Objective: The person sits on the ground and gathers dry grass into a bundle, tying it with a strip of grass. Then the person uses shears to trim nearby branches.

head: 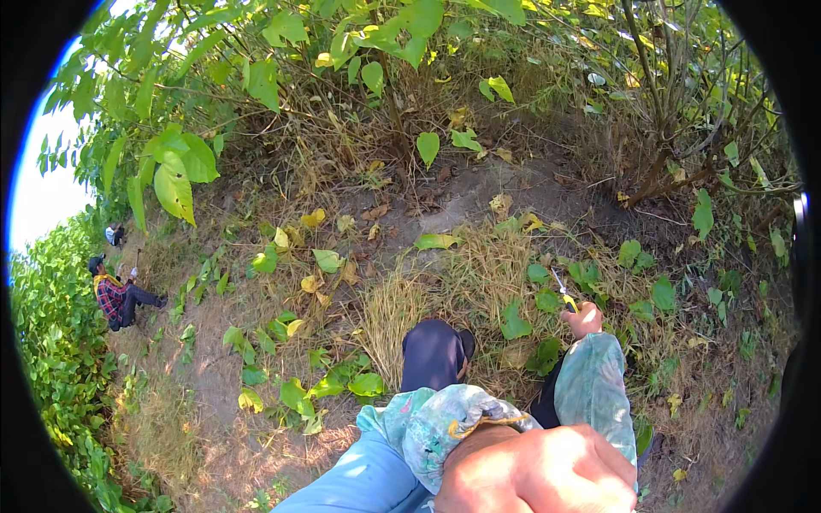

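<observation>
My right hand [584,319] is closed around the yellow and black handle of a slim hand tool [564,292]. Its narrow metal end points up and away over leaves and dry grass; I cannot tell if it is a knife or a small saw. Close to the camera, my left hand [545,471] lies across my body with its back towards me. Its fingers are bent out of sight, so whatever is in them is hidden. Green-stained sleeves [593,378] cover both forearms. Below them is my dark-trousered knee [433,356].
Leafy shrubs with bare lower stems [660,147] stand ahead. Dry grass [394,308] and fallen leaves [327,385] lie on the soil. At the left, a person in a checked shirt [112,298] sits holding a long tool; another person [115,234] is farther off.
</observation>
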`<state>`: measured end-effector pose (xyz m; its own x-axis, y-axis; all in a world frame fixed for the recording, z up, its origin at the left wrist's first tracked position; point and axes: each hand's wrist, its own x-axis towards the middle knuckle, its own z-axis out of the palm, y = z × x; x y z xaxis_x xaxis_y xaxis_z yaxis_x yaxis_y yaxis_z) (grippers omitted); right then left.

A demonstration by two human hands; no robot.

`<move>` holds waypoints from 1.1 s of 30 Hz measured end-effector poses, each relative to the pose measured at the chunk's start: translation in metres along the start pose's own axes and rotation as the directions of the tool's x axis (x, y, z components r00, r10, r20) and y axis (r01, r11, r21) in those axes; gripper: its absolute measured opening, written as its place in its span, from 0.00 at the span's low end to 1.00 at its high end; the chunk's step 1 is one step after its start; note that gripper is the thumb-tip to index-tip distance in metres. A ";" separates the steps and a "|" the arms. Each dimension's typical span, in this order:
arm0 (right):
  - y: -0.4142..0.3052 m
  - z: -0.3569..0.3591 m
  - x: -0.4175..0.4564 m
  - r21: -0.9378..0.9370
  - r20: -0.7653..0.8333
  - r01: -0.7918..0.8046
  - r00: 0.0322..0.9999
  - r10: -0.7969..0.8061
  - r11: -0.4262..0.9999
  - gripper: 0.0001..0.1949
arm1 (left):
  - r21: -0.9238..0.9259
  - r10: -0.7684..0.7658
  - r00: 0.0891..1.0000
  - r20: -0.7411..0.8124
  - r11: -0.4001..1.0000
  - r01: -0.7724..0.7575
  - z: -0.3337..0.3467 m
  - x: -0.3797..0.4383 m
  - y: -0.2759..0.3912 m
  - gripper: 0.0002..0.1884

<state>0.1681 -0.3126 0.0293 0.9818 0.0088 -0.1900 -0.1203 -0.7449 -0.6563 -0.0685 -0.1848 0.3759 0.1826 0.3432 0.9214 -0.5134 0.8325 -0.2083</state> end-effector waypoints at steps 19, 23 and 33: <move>0.003 -0.007 -0.004 -0.047 0.000 -0.007 1.000 0.007 0.999 0.22 | 0.370 -0.535 0.824 0.187 0.815 0.446 -0.055 0.003 0.042 0.08; -0.001 0.000 -0.001 -0.018 -0.001 0.092 0.996 -0.092 0.996 0.22 | 0.737 -0.742 0.664 -0.089 0.399 0.545 -0.095 -0.042 0.059 0.06; -0.123 -0.004 0.041 -0.251 -0.342 0.327 0.850 -0.400 0.911 0.24 | 0.675 -0.707 0.102 -0.700 -0.608 0.418 -0.350 -0.205 0.151 0.09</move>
<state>0.2239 -0.2233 0.1050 0.9333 0.0770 0.3506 0.2486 -0.8432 -0.4766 0.1093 0.0229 0.0404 0.9684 -0.2492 0.0115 -0.1776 -0.6565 0.7331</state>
